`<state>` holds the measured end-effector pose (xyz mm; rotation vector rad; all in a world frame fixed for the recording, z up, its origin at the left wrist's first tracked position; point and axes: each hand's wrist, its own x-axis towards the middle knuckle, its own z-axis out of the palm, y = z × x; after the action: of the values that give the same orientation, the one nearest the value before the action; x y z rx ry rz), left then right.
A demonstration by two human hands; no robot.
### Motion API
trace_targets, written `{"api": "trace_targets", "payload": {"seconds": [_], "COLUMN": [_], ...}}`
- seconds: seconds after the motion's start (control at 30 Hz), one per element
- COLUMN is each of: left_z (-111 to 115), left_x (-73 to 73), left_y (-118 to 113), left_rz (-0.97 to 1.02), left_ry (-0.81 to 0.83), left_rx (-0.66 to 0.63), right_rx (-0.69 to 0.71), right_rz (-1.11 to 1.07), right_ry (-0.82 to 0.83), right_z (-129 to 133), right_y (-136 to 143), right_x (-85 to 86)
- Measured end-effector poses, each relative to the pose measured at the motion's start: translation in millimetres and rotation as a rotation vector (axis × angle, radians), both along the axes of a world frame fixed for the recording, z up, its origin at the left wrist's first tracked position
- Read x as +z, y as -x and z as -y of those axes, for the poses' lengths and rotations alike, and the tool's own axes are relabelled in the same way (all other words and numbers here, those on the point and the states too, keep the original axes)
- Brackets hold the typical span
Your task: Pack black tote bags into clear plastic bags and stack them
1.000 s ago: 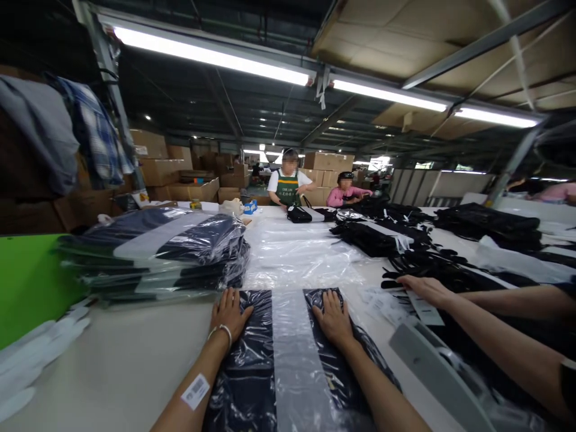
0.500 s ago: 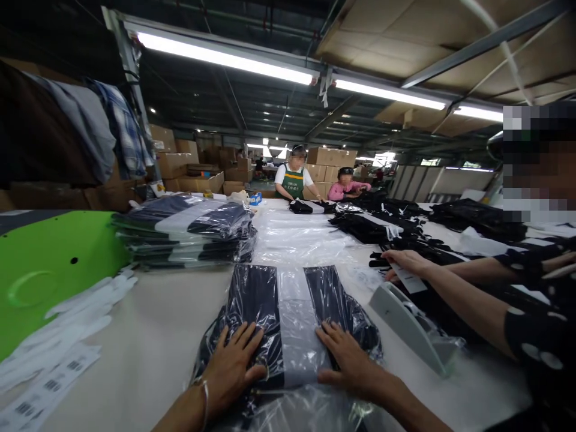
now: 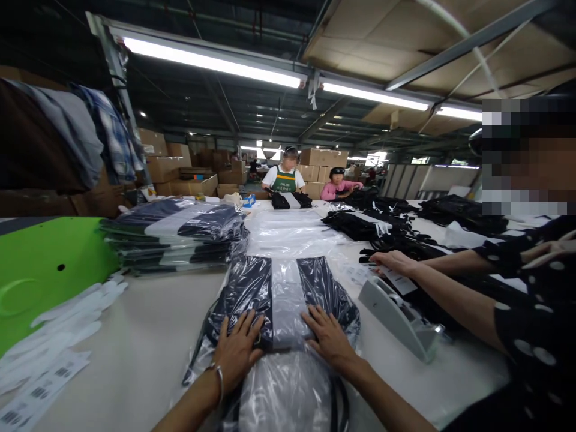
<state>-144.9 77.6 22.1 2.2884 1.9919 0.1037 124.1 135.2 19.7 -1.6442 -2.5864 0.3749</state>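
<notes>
A dark folded item in a clear plastic bag (image 3: 284,288), with a pale grey band down its middle, lies on the white table in front of me. My left hand (image 3: 238,348) rests palm down on its left part, fingers spread. On the right side of the band, my right hand (image 3: 330,339) lies flat with its fingers apart. Nearer to me, the bag continues over a light grey part and dark strap-like strips. Neither hand grips anything.
Bagged dark items (image 3: 175,234) are stacked at the left, beside a green machine (image 3: 54,264), white gloves (image 3: 76,312) and barcode labels (image 3: 45,390). At the right are a grey tape dispenser (image 3: 396,318), black goods and a person's arms (image 3: 454,276). Two people stand beyond the table.
The bagged item lies slightly nearer to me, and more of its lower grey part shows. Both hands remain flat on it. The far person in the apron now has a banded black bundle in front.
</notes>
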Motion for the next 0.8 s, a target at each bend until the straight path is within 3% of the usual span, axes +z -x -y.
{"api": "trace_targets", "payload": {"seconds": [0.1, 0.2, 0.3, 0.43, 0.53, 0.63, 0.73, 0.8], "left_z": [-12.9, -13.2, -9.5, -6.1, -4.3, -3.8, -7.1, -10.3], "left_x": [-1.1, -9.5, -16.9, -15.4, -12.1, -12.7, -15.0, -14.8], "left_y": [-3.4, -2.6, 0.6, 1.8, 0.7, -0.2, -2.0, -3.8], "left_rz": [-0.041, -0.038, -0.019, -0.008, -0.008, -0.018, -0.018, -0.003], "left_ry": [-0.016, -0.046, -0.066, -0.066, -0.083, -0.102, -0.108, -0.101], "left_rx": [0.037, 0.03, 0.019, 0.013, 0.01, 0.009, 0.015, 0.017], "right_rx": [0.002, 0.095, 0.229, 0.304, 0.227, 0.046, -0.113, -0.09], "right_rz": [-0.008, -0.044, -0.119, -0.248, -0.316, -0.279, -0.276, -0.342], "right_ry": [0.032, 0.14, 0.273, 0.499, 0.644, 0.849, 0.9, 0.9], "right_z": [-14.2, -7.9, 22.1, 87.4, 133.5, 160.5, 172.2, 178.2], "right_y": [1.5, -9.2, -34.0, -80.8, -116.2, -143.3, -151.1, -141.9], "right_x": [6.3, 18.8, 31.2, 47.7, 60.8, 64.3, 58.5, 56.4]}}
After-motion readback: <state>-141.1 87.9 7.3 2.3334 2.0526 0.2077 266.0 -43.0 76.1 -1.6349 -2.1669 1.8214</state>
